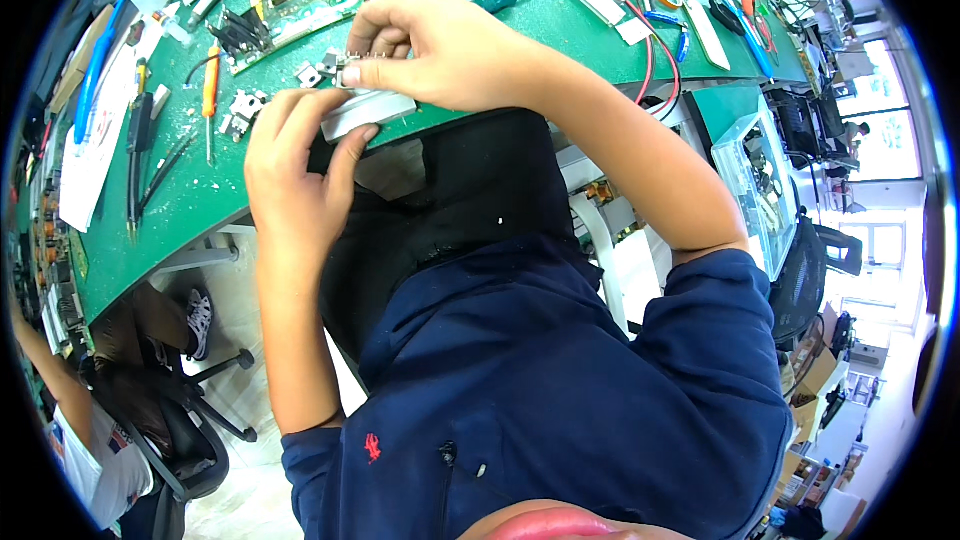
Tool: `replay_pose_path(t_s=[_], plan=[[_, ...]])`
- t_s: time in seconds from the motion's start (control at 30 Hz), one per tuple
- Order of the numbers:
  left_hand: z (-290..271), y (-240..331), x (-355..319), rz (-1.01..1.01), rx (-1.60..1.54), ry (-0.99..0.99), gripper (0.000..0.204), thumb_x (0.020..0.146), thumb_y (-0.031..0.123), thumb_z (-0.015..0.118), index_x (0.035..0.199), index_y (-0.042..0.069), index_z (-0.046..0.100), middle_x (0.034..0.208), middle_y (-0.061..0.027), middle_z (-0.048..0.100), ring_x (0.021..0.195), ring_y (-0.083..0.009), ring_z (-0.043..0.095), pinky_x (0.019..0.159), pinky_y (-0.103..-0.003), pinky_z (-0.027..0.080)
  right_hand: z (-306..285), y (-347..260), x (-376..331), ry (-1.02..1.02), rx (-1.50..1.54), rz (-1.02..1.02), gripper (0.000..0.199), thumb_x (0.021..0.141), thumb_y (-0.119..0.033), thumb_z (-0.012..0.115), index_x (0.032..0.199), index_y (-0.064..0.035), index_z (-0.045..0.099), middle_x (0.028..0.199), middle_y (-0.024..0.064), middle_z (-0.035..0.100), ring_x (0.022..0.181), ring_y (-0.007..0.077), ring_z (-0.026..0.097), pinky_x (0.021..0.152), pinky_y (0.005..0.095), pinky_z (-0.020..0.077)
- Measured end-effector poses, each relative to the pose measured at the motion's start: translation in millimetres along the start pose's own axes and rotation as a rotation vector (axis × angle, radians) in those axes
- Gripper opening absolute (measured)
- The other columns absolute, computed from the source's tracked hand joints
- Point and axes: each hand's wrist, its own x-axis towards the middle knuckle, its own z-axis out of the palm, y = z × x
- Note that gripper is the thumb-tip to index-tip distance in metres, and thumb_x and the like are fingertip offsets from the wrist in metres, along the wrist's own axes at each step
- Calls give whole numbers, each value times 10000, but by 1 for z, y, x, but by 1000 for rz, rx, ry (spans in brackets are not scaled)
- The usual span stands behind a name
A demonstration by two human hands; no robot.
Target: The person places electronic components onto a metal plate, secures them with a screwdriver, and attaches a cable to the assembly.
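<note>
At the near edge of the green bench, my left hand (295,165) is closed on a silver, bar-shaped metal block (370,114), thumb on its near side. My right hand (440,55) bends over the same block. Its thumb and curled fingers pinch a small part with a row of metal pins (373,57) along the block's far edge. The fingers partly hide that part, so its exact kind is unclear. Just left of it lie loose small metal pieces (312,73), and further left is another cluster of metal brackets (243,112).
A large circuit board (300,2) lies along the back. An orange-handled screwdriver (211,90) and a black pen-shaped tool (138,140) rest at left. Red cables (648,40) and hand tools crowd the right. A clear plastic box (755,175) stands beyond my right elbow; another person sits at lower left.
</note>
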Motion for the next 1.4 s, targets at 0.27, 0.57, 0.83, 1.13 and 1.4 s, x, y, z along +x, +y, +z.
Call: replay_pose_path(t_s=[0.27,0.57,0.83,1.13,1.4], plan=[[-1,0,-2,4,26,-3,306,790,70,834,1054,-2,699,1008,-149,672,924,-326,659,818,-369,523,8,3,5,96,246,264,284,959,-181,696,1110,59,685,884,86,741,787,116,667,685,278,527],[-1,-3,-2,30,28,13,297,782,88,845,1024,-1,698,966,-139,669,874,-317,658,784,-369,524,-8,11,11,299,677,291,205,1044,-169,613,1167,-7,592,928,64,694,795,142,699,712,259,549],[0,-6,-3,55,-8,87,297,729,52,853,987,44,705,1057,-113,680,993,-318,652,872,-397,516,-11,-1,10,184,758,313,169,1017,-99,658,1137,19,645,965,81,717,882,139,717,766,255,568],[0,-6,-2,64,7,95,258,726,7,832,940,45,693,1087,-102,696,1037,-315,659,907,-392,502,-10,-7,12,174,605,266,204,994,-89,691,1141,49,664,954,56,712,877,109,692,772,246,561],[1,-9,-2,121,49,65,288,739,5,790,1006,93,729,1064,-71,660,945,-295,614,818,-399,510,-8,-11,11,134,204,168,160,937,-81,727,990,68,705,779,35,683,720,61,617,650,233,509]])
